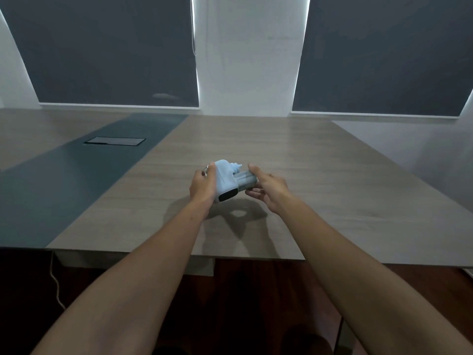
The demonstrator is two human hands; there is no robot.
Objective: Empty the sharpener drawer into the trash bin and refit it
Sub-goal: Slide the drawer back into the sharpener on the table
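Between the fingers [252,168] of the right hand [270,190], the grey drawer [246,181] is pinched, part-seated in the blue sharpener [225,181] clasped by the left hand [202,187], above mid-counter [332,188]. Step judged: drawer sliding, direction unclear. No bin visible.

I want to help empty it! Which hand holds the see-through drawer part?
The right hand holds the clear drawer; the left hand holds the pale blue sharpener body.

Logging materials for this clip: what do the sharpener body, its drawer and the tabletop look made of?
Sharpener body: likely matte light-blue moulded plastic, with rounded edges. Drawer: seems greyish translucent plastic, too blurred for certainty. Tabletop: wood-grain laminate or veneer, low sheen, streaked grain.
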